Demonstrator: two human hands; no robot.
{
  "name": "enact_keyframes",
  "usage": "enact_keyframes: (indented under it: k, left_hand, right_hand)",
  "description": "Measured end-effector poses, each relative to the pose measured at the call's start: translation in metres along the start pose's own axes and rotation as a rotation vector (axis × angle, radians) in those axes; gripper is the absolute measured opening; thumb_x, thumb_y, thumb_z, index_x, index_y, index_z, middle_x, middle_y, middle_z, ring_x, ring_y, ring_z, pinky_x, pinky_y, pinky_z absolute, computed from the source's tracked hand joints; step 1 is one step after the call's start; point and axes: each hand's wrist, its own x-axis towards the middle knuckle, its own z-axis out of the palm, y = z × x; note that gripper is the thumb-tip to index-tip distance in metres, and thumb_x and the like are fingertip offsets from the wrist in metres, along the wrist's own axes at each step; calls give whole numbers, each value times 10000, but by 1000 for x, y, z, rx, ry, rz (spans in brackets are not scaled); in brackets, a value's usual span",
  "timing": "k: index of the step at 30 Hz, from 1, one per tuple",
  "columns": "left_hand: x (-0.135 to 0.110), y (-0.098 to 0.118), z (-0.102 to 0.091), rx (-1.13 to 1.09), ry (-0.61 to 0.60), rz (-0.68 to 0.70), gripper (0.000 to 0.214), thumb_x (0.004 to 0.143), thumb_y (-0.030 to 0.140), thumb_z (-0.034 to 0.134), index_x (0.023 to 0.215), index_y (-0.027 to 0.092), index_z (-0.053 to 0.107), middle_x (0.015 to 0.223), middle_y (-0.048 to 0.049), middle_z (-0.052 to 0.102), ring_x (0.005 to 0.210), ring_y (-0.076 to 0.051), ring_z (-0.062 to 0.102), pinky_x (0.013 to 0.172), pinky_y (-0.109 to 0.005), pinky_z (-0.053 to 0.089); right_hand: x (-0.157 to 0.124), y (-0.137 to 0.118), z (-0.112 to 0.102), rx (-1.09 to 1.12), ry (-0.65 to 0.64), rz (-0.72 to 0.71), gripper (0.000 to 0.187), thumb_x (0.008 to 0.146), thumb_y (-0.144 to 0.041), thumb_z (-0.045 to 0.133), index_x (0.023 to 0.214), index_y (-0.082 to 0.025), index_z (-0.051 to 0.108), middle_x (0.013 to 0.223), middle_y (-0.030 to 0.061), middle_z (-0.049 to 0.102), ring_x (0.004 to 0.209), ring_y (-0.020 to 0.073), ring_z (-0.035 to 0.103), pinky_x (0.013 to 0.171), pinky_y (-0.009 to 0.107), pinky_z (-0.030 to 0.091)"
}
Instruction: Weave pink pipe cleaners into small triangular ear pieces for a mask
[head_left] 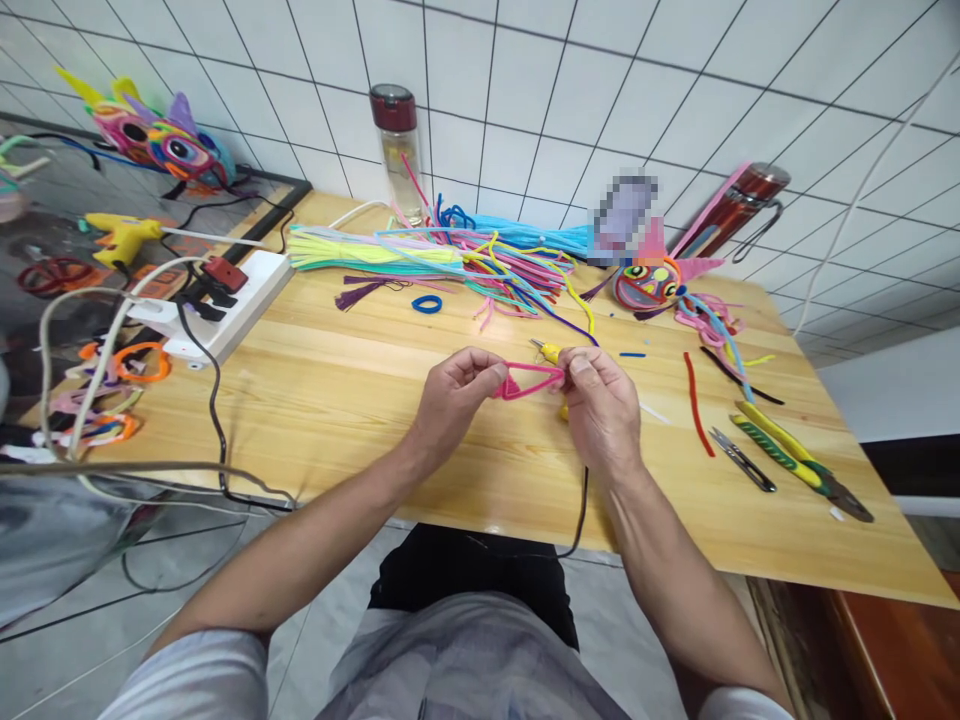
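Observation:
Both my hands are above the middle of the wooden table (360,400), holding a pink pipe cleaner (529,380) bent into a triangle. My left hand (454,395) pinches its left corner with closed fingers. My right hand (600,405) pinches its right end, fingers closed. A yellow glue gun (551,352) shows just behind and under my right hand, with its dark cord (581,510) hanging off the table's front edge.
A heap of coloured pipe cleaners (465,260) lies at the back. A finished colourful mask (649,282), a red pipe cleaner (696,405), scissors (742,460) and pliers (795,460) lie right. A white power strip (225,305) and cables sit left; a bottle (397,140) stands behind.

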Motion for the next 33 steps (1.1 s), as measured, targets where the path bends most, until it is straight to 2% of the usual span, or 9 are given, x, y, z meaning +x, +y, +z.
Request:
enact_keyframes:
  k: [4, 8, 13, 15, 22, 28, 33]
  left_hand:
    - [1, -3, -1, 9, 12, -10, 191, 746, 346, 830, 776, 183, 736, 640, 21, 635, 608, -112, 530, 657, -275, 485]
    - [1, -4, 0, 1, 34, 2, 201, 742, 356, 834, 768, 184, 733, 635, 24, 627, 603, -109, 512, 650, -277, 475]
    - [1, -4, 1, 14, 47, 12, 229, 748, 396, 825, 768, 192, 723, 632, 26, 617, 605, -115, 505, 647, -287, 466]
    - [1, -4, 1, 17, 23, 10, 229, 757, 400, 816, 771, 194, 717, 630, 30, 610, 604, -114, 501, 652, -288, 464]
    - [-2, -5, -1, -29, -151, -48, 254, 801, 417, 828, 876, 190, 744, 699, 24, 647, 620, -105, 513, 640, -273, 425]
    - [-2, -2, -1, -174, -222, -118, 341, 818, 471, 846, 992, 194, 749, 667, 29, 619, 621, -110, 529, 623, -262, 403]
    - [0, -3, -1, -220, -286, -140, 413, 767, 524, 918, 925, 194, 727, 669, 22, 616, 608, -108, 512, 614, -268, 403]
  right_hand:
    - [2, -1, -1, 30, 22, -8, 331, 838, -512, 840, 838, -231, 666, 756, -17, 622, 670, 139, 545, 662, 288, 474]
    - [2, 2, -3, -38, 42, -5, 338, 881, -533, 784, 822, -235, 637, 733, -23, 611, 667, 140, 547, 673, 291, 481]
    - [-6, 5, 2, -154, -21, -16, 414, 872, -622, 770, 1011, -244, 676, 829, -11, 669, 717, 161, 607, 707, 316, 524]
    - [-9, 4, 4, -218, -43, -32, 419, 877, -627, 769, 1016, -239, 692, 837, -6, 675, 723, 162, 602, 707, 317, 520]
    - [-8, 1, 2, -304, -68, -7, 310, 889, -493, 756, 752, -230, 666, 670, -25, 625, 638, 152, 562, 666, 307, 488]
    - [-5, 6, -2, -221, -43, 13, 271, 858, -440, 756, 709, -228, 676, 642, -25, 624, 614, 147, 555, 644, 298, 464]
    - [-6, 7, -3, -227, -69, 24, 256, 865, -431, 752, 719, -233, 679, 648, -20, 638, 626, 155, 565, 659, 305, 470]
